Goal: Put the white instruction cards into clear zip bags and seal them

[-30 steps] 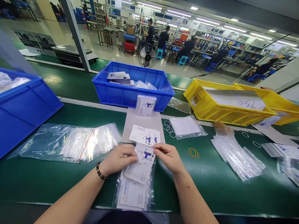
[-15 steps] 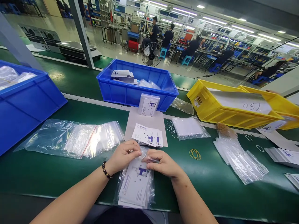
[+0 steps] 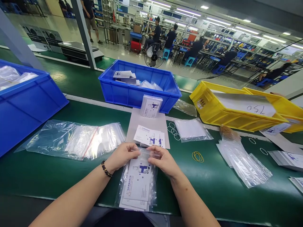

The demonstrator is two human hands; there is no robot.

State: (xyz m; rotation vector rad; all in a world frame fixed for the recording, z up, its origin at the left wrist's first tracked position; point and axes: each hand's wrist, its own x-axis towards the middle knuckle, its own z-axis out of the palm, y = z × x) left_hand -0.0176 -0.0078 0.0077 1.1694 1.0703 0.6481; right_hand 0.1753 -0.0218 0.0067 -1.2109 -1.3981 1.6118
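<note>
A clear plastic bag [image 3: 152, 186] holding a printed white booklet [image 3: 138, 183] lies before me at the table's near edge, on top of other bagged booklets. With thumb and fingers pinched, my left hand [image 3: 124, 156] grips the bag's top left corner. My right hand [image 3: 163, 159] pinches the top right side of the same bag. Just beyond my fingers, loose printed booklets [image 3: 148, 136] rest on a grey card [image 3: 132, 126], and an upright stack of booklets [image 3: 151, 106] stands at its far end.
Empty clear bags [image 3: 94, 140] lie at left. Blue bins [image 3: 139, 91] [image 3: 28, 97] stand behind and left, a yellow bin [image 3: 232, 110] at right. Rubber bands [image 3: 197, 156], a bag pack [image 3: 193, 129] and more bags [image 3: 243, 160] lie right. People [image 3: 156, 33] sit in the background.
My hands have drawn slightly apart along the bag's top, which now lies flatter and straighter. The booklet inside sits more upright. A person has come into view behind the post.
</note>
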